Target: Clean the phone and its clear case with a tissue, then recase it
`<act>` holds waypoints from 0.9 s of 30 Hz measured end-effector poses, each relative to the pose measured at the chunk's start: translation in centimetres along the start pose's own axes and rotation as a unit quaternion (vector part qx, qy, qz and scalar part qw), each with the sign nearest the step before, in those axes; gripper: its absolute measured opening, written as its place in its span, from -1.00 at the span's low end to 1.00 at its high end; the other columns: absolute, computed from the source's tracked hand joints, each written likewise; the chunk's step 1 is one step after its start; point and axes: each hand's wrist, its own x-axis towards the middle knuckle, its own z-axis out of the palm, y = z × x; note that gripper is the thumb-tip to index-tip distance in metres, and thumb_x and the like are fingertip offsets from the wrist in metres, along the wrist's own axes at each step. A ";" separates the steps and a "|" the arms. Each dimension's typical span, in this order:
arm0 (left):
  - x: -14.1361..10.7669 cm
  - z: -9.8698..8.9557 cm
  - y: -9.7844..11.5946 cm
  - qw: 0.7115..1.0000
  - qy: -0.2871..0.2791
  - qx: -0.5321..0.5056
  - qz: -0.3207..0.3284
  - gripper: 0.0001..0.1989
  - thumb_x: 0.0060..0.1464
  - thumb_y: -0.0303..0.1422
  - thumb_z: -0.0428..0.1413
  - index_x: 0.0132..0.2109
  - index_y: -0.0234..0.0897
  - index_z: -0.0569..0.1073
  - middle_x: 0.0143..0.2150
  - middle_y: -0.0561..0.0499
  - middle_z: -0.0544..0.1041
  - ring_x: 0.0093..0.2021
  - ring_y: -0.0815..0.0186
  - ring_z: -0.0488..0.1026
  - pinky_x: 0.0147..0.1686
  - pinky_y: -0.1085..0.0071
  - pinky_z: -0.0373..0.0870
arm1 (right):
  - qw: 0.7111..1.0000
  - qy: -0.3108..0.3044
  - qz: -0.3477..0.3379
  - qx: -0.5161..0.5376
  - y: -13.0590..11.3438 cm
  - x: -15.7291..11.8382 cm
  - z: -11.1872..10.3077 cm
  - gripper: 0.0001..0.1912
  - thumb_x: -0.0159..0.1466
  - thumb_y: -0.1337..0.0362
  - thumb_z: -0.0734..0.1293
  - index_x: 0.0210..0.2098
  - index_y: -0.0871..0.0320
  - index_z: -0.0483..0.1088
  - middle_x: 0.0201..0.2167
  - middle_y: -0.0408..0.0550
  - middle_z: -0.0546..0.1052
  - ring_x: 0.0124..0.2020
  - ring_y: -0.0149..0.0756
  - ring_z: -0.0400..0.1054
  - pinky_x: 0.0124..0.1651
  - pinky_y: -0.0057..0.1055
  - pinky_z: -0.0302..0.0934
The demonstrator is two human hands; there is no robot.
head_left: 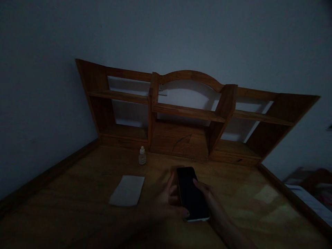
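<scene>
A dark-screened smartphone point(192, 195) is tilted over the wooden desk, its screen facing up. My right hand point(211, 199) grips it along the right edge, with the thumb across the screen and the other fingers hidden behind it. To the left of the phone is my left hand point(167, 200), somewhat blurred, its fingers apart beside the left edge. Its thumb tip reaches the phone's lower left corner. A folded white cloth or paper point(127, 191) lies flat on the desk, left of my left hand.
A small clear bottle with a pale cap point(142, 156) stands upright behind the white piece. Across the back of the desk point(233, 183) runs a wooden shelf unit point(181, 110) against the wall. A socket point(161, 88) shows through it. The light is dim.
</scene>
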 end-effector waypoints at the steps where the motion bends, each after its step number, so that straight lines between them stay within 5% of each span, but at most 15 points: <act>1: -0.1 -0.1 -0.4 0.999 -0.029 0.015 -0.006 0.43 -0.34 -0.49 0.41 0.34 0.11 -0.51 0.39 -0.27 -0.09 0.17 -0.03 0.31 -0.06 0.14 0.44 | 1.000 0.013 -0.015 0.007 0.2 0.0 0.0 -0.52 0.13 -0.07 0.40 -0.29 0.30 0.50 -0.40 0.06 0.57 -0.43 -0.21 0.45 -0.40 -0.39 0.30; 4: -0.1 -0.5 -0.8 0.996 -0.083 0.027 0.017 0.26 -0.27 -0.49 0.38 0.36 0.20 -0.28 0.38 -0.18 -0.02 0.09 -0.01 0.39 -0.13 0.18 0.48 | 0.998 0.039 -0.050 0.018 0.3 0.0 0.2 -0.54 0.09 -0.05 0.44 -0.26 0.24 0.49 -0.33 0.03 0.58 -0.32 -0.14 0.48 -0.30 -0.35 0.34; 7: 0.2 -0.8 -0.3 0.994 -0.084 0.052 0.048 -0.02 -0.24 -0.47 0.37 0.31 0.00 0.14 0.26 -0.17 0.25 0.06 0.01 0.42 -0.09 0.20 0.46 | 0.996 0.046 -0.069 0.012 -0.1 -0.1 0.4 -0.53 0.05 -0.04 0.47 -0.24 0.21 0.48 -0.31 0.02 0.58 -0.25 -0.10 0.49 -0.25 -0.32 0.35; 9: 0.3 -1.0 0.1 0.994 -0.081 0.065 0.045 -0.11 -0.23 -0.46 0.37 0.27 -0.11 0.24 0.17 -0.19 0.37 0.04 0.03 0.44 -0.07 0.20 0.44 | 0.996 0.039 -0.073 0.009 -0.3 0.0 0.3 -0.55 0.05 -0.03 0.47 -0.25 0.21 0.49 -0.28 0.04 0.59 -0.22 -0.08 0.49 -0.22 -0.30 0.35; 14: 0.5 -1.2 0.1 0.996 -0.046 0.077 0.022 -0.01 -0.30 -0.47 0.39 0.30 -0.14 0.17 0.11 -0.21 0.42 0.00 0.04 0.46 -0.10 0.19 0.45 | 0.995 0.047 -0.077 0.033 -0.2 0.4 -0.2 -0.57 0.10 0.03 0.46 -0.16 0.19 0.46 -0.20 0.06 0.58 -0.15 -0.05 0.48 -0.17 -0.28 0.34; 20: 0.4 -1.2 -0.2 0.996 -0.049 0.067 0.031 -0.01 -0.29 -0.47 0.39 0.30 -0.08 0.16 0.15 -0.19 0.39 -0.01 0.08 0.46 -0.14 0.22 0.47 | 0.990 0.056 -0.111 0.061 -1.6 -0.4 0.5 -0.31 0.15 0.06 0.43 0.20 -0.06 0.14 -0.24 -0.04 0.58 -0.28 -0.13 0.49 -0.32 -0.32 0.32; 24: 0.7 -1.3 -0.3 0.995 -0.053 0.078 0.028 0.03 -0.33 -0.48 0.41 0.31 -0.09 0.15 0.11 -0.19 0.40 -0.02 0.09 0.45 -0.14 0.21 0.47 | 0.982 0.044 -0.126 0.131 -2.1 -0.5 0.9 -0.28 0.12 0.10 0.46 0.20 -0.11 0.13 -0.22 -0.05 0.56 -0.28 -0.16 0.47 -0.34 -0.34 0.32; 27: 1.0 -1.6 -0.7 0.995 -0.050 0.085 0.018 0.08 -0.38 -0.49 0.42 0.31 -0.09 0.14 0.08 -0.20 0.40 -0.04 0.06 0.45 -0.18 0.18 0.49 | 0.979 0.041 -0.134 0.148 -1.8 0.2 0.0 -0.47 0.14 0.15 0.45 0.06 -0.08 0.26 -0.23 -0.09 0.55 -0.30 -0.22 0.45 -0.37 -0.41 0.30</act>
